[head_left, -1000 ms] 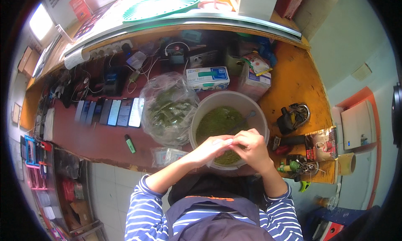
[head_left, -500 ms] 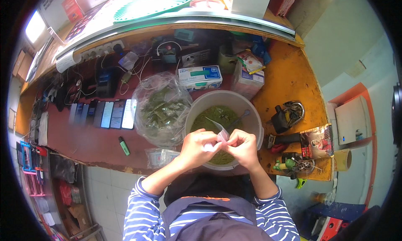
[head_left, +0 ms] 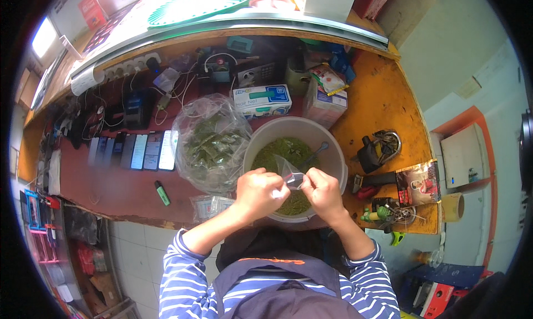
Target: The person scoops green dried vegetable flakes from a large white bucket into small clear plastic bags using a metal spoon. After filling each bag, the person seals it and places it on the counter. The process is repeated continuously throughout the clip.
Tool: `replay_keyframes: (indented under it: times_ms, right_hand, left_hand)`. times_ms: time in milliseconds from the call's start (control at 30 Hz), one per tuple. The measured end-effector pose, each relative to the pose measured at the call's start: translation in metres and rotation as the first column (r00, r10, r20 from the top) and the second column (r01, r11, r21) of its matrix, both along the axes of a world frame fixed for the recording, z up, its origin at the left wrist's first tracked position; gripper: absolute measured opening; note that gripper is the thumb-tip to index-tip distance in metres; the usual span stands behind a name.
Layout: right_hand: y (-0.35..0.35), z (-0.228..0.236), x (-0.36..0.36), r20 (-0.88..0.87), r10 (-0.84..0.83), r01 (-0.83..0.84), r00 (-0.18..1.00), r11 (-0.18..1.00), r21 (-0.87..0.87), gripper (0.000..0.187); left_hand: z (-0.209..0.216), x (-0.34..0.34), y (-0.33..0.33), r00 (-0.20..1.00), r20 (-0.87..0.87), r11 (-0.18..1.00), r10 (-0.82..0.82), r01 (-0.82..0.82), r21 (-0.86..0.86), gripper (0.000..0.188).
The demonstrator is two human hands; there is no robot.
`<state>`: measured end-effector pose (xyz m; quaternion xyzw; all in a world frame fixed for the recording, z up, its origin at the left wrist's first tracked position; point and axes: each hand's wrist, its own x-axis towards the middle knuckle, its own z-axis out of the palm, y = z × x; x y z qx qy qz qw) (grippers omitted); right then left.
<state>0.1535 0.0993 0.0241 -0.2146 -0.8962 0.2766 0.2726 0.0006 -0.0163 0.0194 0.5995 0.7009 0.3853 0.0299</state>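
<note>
Both hands are over the near rim of the round grey plastic bucket of green powder [head_left: 288, 152]: left hand [head_left: 260, 192] and right hand [head_left: 322, 192] each pinch an edge of a small clear plastic pouch [head_left: 291, 175] held between them, just above the powder. A metal spoon [head_left: 313, 154] stands in the powder. A clear plastic bag of filled green sachets [head_left: 210, 144] sits on the table [head_left: 111, 188] touching the bucket's left side, with a green marker [head_left: 161, 192] well to the left.

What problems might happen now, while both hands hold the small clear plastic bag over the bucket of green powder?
The small clear plastic bag, pinched between the left hand and right hand, may slip into the grey bucket of green powder. An elbow might also nudge the large clear bag of green packets beside it.
</note>
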Motion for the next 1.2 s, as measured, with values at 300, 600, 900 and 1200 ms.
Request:
replay_keyframes:
  times_ms: [300,600,900,1200]
  right_hand:
    - [0.021,0.027,0.013,0.100,0.215,-0.105,0.971,0.767,-0.633,0.017]
    - [0.030,0.018,-0.019,-0.064,0.043,-0.048,0.997,0.996,-0.070,0.015]
    - [0.061,-0.046,-0.029,0.655,0.366,-0.405,0.661,0.909,-0.099,0.026]
    - [0.063,-0.059,-0.075,0.653,-0.225,-0.105,0.723,0.899,0.426,0.017]
  left_hand:
    - [0.001,-0.034,0.010,0.977,-0.164,0.988,-0.139,0.127,-0.084,0.030]
    - [0.007,-0.025,0.004,0.984,-0.179,0.987,0.015,0.015,0.163,0.053]
    - [0.029,-0.067,-0.032,0.982,0.167,0.937,0.093,-0.143,0.318,0.073]
    - [0.021,-0.089,-0.051,0.954,0.298,0.927,0.040,-0.147,0.344,0.075]
